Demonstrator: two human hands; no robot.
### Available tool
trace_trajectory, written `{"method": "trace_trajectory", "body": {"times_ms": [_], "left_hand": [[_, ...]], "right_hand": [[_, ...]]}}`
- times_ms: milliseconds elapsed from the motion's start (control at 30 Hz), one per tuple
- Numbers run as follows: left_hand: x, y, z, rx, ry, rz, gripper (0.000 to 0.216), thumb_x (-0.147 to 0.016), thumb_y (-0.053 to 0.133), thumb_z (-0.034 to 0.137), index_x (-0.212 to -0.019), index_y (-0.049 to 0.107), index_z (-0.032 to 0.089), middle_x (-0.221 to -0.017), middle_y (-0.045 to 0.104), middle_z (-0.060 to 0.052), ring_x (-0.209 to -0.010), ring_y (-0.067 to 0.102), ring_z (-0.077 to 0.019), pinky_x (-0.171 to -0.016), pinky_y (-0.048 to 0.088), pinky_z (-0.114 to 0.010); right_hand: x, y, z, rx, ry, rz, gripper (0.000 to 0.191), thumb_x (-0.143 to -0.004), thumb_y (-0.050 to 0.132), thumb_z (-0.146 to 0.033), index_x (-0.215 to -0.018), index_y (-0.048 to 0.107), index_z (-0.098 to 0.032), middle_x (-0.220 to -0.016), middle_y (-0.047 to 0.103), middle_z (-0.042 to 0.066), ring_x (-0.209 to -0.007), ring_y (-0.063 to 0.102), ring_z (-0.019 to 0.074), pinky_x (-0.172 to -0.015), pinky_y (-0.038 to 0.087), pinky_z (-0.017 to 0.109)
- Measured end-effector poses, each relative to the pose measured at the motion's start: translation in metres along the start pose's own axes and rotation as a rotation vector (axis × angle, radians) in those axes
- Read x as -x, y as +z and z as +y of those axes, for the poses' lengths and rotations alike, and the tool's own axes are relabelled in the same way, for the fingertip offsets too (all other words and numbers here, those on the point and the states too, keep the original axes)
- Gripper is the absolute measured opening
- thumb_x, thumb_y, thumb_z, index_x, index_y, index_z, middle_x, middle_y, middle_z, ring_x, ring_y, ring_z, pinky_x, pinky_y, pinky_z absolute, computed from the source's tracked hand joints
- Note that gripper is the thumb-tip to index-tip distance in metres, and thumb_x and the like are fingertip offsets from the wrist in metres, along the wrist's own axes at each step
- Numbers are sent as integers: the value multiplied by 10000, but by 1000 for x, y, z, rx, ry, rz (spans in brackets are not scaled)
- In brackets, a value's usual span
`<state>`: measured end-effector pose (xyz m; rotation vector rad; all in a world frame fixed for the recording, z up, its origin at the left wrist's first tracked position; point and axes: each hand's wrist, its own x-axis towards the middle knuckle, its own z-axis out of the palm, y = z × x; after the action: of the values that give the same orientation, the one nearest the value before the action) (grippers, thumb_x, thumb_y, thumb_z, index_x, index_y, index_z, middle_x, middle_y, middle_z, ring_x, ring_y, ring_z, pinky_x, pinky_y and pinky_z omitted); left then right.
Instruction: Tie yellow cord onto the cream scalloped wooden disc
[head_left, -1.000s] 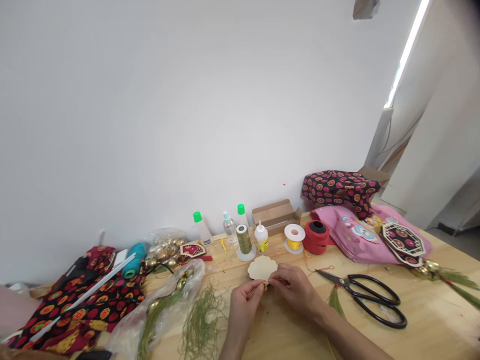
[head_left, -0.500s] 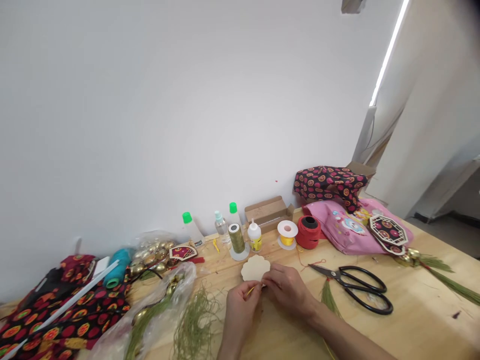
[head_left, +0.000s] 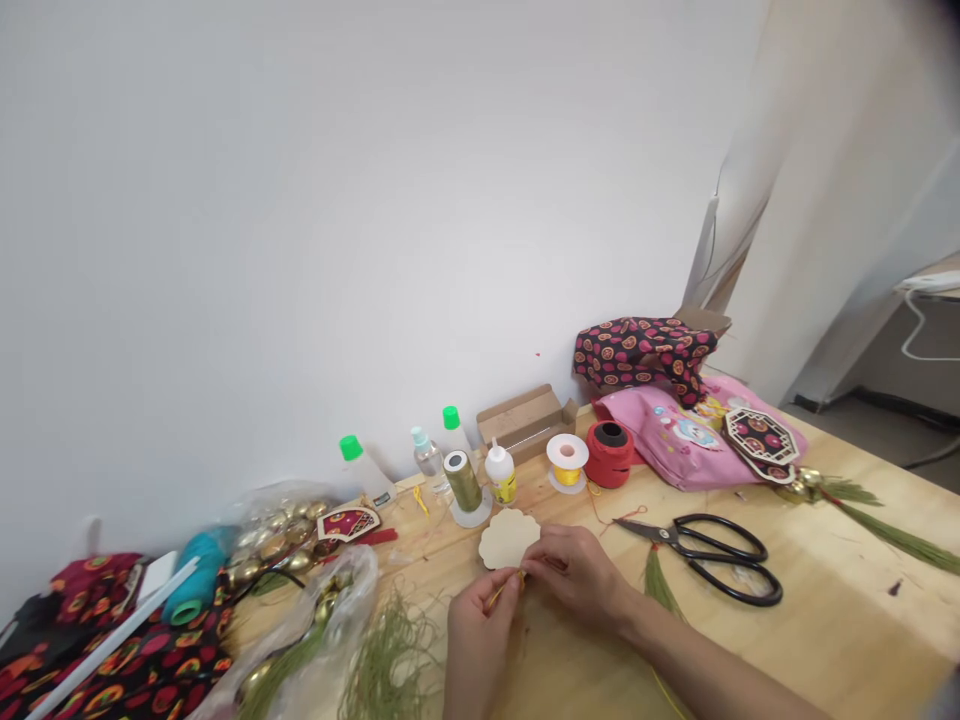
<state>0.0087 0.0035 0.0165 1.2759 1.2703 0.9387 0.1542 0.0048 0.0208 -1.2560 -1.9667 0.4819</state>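
My left hand (head_left: 481,622) pinches a thin yellow cord (head_left: 494,598), with thumb and forefinger together. Fingertip to fingertip with it, my right hand (head_left: 576,575) is also closed in a pinch at the cord. A cream scalloped plaque (head_left: 510,538) shows just beyond the fingers, its lower right edge against my right hand; whether that hand also grips it I cannot tell. More yellow cord trails below my right forearm. Black-handled scissors (head_left: 705,550) lie to the right, beside a green tassel (head_left: 660,583).
Behind the hands stand a white glue bottle (head_left: 500,474), an olive thread spool (head_left: 463,482), a yellow cord spool (head_left: 568,462) and a red roll (head_left: 609,455). Loose green threads (head_left: 394,655) and bagged gold bells (head_left: 279,540) lie left. A pink bag (head_left: 675,440) sits at right.
The view has turned a little, so the tabletop things appear shifted left. Both hands stay together in a pinch at the yellow cord, with only slight finger movement.
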Motion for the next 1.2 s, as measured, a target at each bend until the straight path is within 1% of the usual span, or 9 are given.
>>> {"method": "trace_trajectory", "body": {"times_ms": [133,400,500,667,767,933,1033,1200], "left_hand": [[0,0,1,-13,-7,-32,256,-627,573,321,-759,663,122,-735,684,-57,-711,596,-203,-663,453,-265],[-1,-2,-5,27,-64,40,304,-588,598,362,-756,664,118,-764,684,-71,-746,602,-211,-686,455,-269],[0,-3,-4,25,-48,39,283,-603,590,347,-760,667,125,-775,684,-68,-750,602,-208,-690,456,-268],[3,-1,3,3,-33,25,254,-590,600,332,-725,679,132,-713,690,-59,-678,610,-210,-599,476,-256],[2,1,4,-21,-16,14,234,-596,597,311,-722,681,133,-699,690,-57,-681,610,-208,-613,474,-254],[2,0,2,-69,4,46,244,-601,592,310,-743,680,132,-727,689,-64,-697,608,-212,-636,474,-261],[3,0,1,-73,22,39,239,-606,589,309,-735,679,129,-740,688,-64,-703,606,-212,-641,473,-259],[4,-1,3,-83,19,12,245,-614,582,314,-737,677,126,-715,688,-56,-657,602,-198,-585,472,-234]], "right_hand": [[-1,-1,2,0,-13,-12,212,-775,430,-248,-693,610,-172,-571,528,7,-528,456,88,-489,325,182],[-3,-3,4,-16,-3,-18,208,-765,440,-260,-683,608,-168,-580,550,9,-533,477,90,-490,343,180],[-1,-1,3,-30,-15,-19,220,-773,428,-265,-695,611,-169,-585,553,12,-537,480,92,-495,347,182],[0,0,1,-27,-45,-22,231,-779,422,-265,-701,617,-169,-572,546,11,-529,477,89,-497,343,180],[-1,-1,1,-16,-53,-30,232,-778,424,-257,-692,618,-164,-562,539,9,-520,471,86,-487,335,176],[-2,-2,1,-2,-12,-21,200,-765,445,-226,-683,617,-168,-567,543,4,-536,477,88,-496,334,175],[-3,0,3,5,18,-22,184,-758,456,-219,-682,617,-173,-575,552,1,-542,481,88,-504,336,176],[-3,2,4,19,39,-40,171,-751,463,-211,-690,619,-175,-591,566,5,-550,486,90,-509,338,177]]}}
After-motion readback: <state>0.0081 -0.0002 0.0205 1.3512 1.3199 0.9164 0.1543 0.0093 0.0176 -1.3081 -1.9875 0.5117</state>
